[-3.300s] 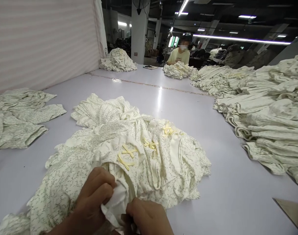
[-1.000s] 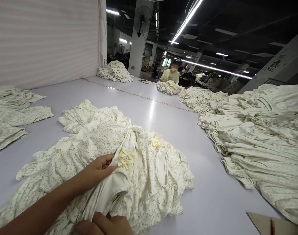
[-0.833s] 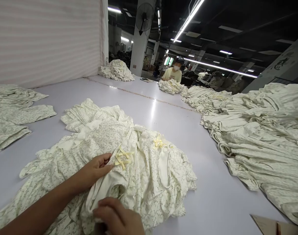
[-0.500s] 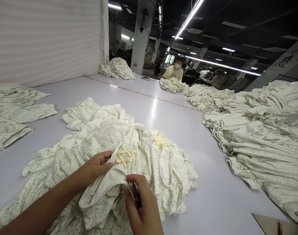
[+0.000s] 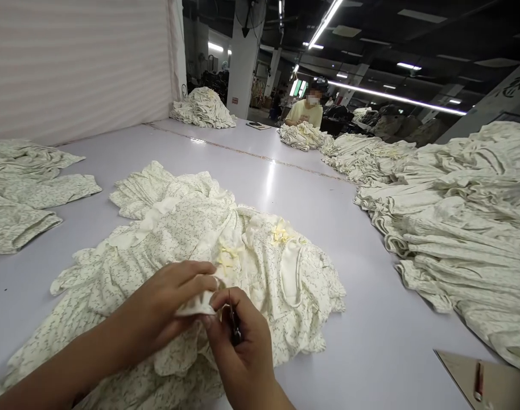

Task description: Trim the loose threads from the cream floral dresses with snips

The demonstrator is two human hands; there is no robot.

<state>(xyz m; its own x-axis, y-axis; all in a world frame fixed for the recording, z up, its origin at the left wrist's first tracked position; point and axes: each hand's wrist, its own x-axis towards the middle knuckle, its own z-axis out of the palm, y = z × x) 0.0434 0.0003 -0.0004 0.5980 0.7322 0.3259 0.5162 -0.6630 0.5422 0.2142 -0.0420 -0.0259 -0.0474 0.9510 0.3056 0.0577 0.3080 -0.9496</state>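
Currently pinching white cloth (image 5: 197, 307) in closed fingers of left hand (image 5: 170, 296) and right hand (image 5: 243, 341), plus dark tool (image 5: 235, 326) in right, over clothes pile (image 5: 174, 228) on glossy table (image 5: 315, 196), in dim strip-lit workshop (image 5: 371, 57).

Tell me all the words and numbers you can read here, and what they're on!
No text can be read clearly.
Red sign on the pillar: too small.
Print on the far person's yellow shirt: too blurred.
Dark character on the slanted beam: too blurred.
Patterned garments in the middle: no writing shows.
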